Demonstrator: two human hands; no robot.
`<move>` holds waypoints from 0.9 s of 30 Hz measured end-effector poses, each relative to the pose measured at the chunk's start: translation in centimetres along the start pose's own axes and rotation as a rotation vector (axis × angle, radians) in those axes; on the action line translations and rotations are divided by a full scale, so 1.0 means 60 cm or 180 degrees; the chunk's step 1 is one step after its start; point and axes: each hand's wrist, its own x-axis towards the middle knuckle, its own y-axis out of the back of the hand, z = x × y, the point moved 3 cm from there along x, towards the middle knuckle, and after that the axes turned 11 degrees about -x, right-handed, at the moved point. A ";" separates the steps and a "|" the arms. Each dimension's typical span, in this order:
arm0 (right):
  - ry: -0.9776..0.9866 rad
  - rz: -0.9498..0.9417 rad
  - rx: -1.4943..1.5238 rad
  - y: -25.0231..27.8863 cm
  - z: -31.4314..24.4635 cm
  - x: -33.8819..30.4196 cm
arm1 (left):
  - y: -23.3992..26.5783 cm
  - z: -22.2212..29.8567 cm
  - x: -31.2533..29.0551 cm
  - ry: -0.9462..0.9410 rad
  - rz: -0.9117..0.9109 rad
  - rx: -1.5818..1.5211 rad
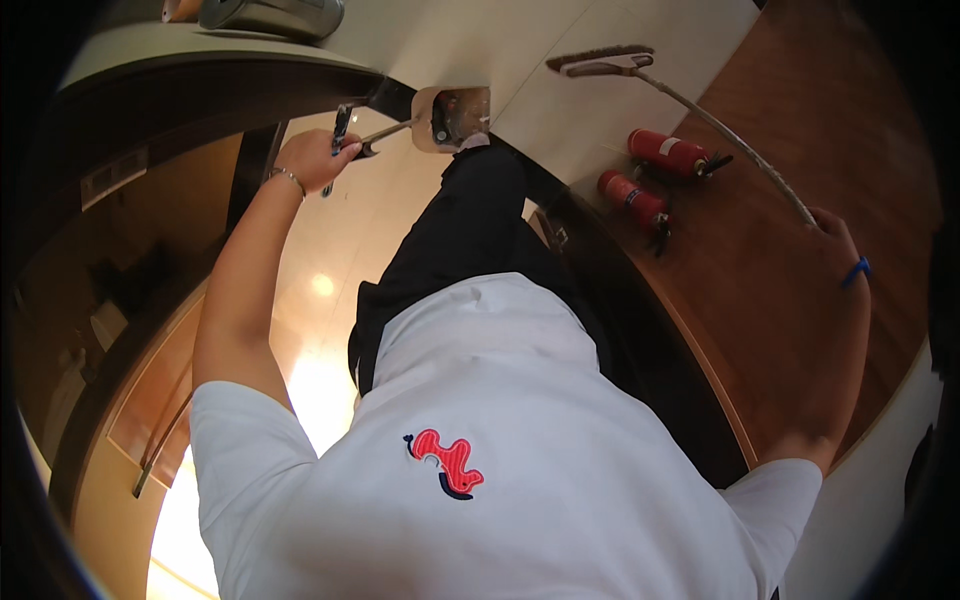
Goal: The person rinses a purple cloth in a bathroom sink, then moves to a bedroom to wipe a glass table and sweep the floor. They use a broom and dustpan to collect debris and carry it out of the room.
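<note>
My left hand (312, 162), with a bracelet at its wrist, is closed around the handle end of a dustpan (424, 120). The pan is light-rimmed, with dark and brownish matter showing inside it, close to my foot. A dark, shiny bar (342, 122) crosses behind the fingers of that hand; what it belongs to I cannot make out. Off to the right, my right hand (838, 245), with a blue band at the wrist, grips the upper end of a broom (735, 140). The broom's long pale stick slants away to its flat head, which lies over the light floor ahead.
Two red fire extinguishers, a farther one (667, 152) and a nearer one (633, 200), are on the brown floor (850, 120) at right. A grey metal container (275, 15) stands at the far left. Dark curved frames (200, 85) flank the bright floor I straddle.
</note>
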 end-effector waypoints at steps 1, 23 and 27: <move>-0.0098 -0.0029 0.0405 -0.009 0.020 0.012 | 0.009 0.008 -0.002 -0.0004 -0.0014 -0.0013; -0.0932 -0.1399 0.3691 -0.328 -0.062 -0.045 | -0.007 -0.062 -0.013 -0.0060 -0.0341 -0.0621; -0.0799 -0.1779 0.4385 -0.420 -0.125 -0.059 | -0.035 -0.101 -0.022 -0.0169 -0.0394 -0.1150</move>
